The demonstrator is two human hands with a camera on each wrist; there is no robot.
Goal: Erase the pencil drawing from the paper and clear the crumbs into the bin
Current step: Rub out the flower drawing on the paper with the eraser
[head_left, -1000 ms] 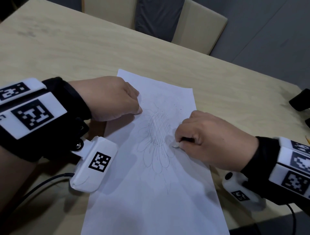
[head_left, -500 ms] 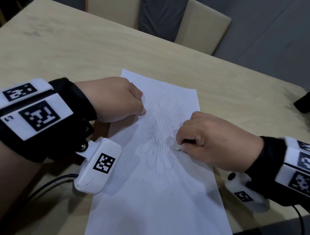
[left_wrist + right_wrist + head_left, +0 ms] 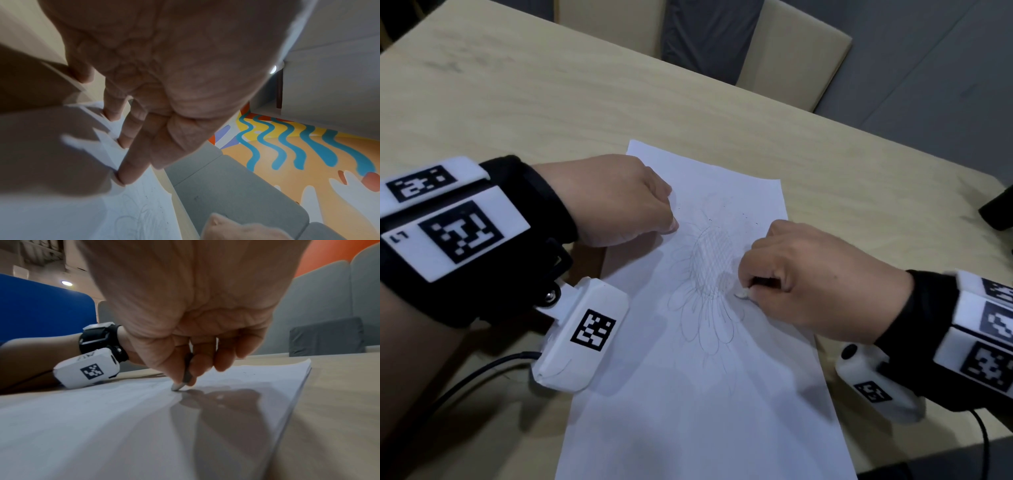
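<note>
A white paper [image 3: 688, 394] lies on the table with a pencil flower drawing [image 3: 709, 274] in its middle. My right hand [image 3: 808, 274] pinches a small white eraser [image 3: 742, 294] and holds its tip on the paper at the lower right of the hatched flower centre; the right wrist view shows the eraser [image 3: 177, 386] touching the paper [image 3: 102, 426]. My left hand [image 3: 626, 202] rests on the paper's left edge, its fingertips [image 3: 123, 177] pressing the paper [image 3: 133, 211] flat. A few dark crumbs [image 3: 744, 216] lie above the flower.
The wooden table [image 3: 551, 102] stretches away to the left and far side. Beige chairs [image 3: 791, 51] stand behind it. A black object [image 3: 996, 209] sits at the right edge. A cable [image 3: 482, 373] trails from my left wrist. No bin is in view.
The right hand has made only small shifts with the eraser beside the flower's centre, where the marks look smudged and fainter. The left hand keeps its place on the paper.
</note>
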